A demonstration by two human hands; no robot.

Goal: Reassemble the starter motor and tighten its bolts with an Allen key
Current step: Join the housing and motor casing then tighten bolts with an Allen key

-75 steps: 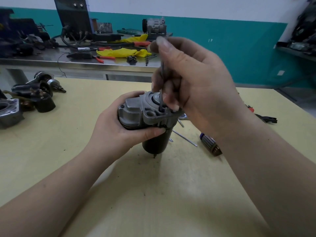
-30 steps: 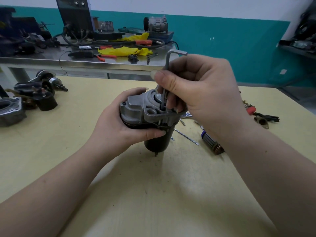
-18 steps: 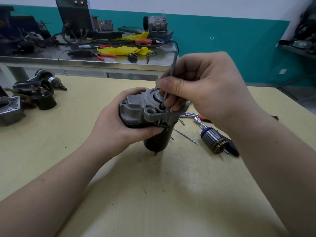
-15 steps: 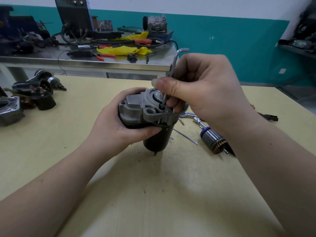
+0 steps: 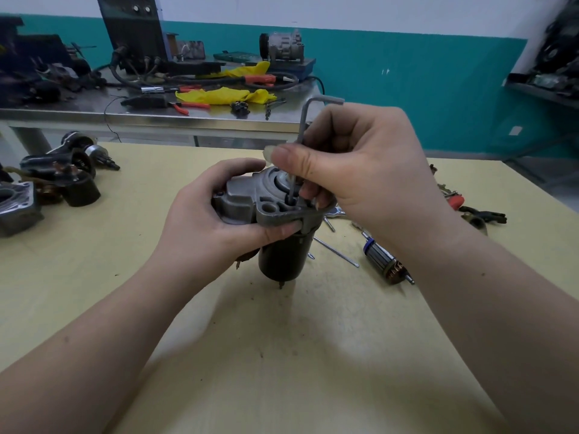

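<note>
As fingers (image 5: 291,158) pinch, L-shaped steel Allen key (image 5: 303,120), ribbed motor (image 5: 250,202)

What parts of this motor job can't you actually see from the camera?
Head view only:
- Allen key tip and the bolt: hidden by the right hand fingers.
- Far side of the starter motor: covered by the left hand.
- Grey housing: cut off by the left edge.
- Back bench clutter: too small.

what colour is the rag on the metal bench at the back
Yellow rag, seen in the head view.

Starter motor (image 5: 250,205) housing matt cast grey metal; Allen key (image 5: 303,120) smooth steel; table (image 5: 282,355) matt, scuffed
</note>
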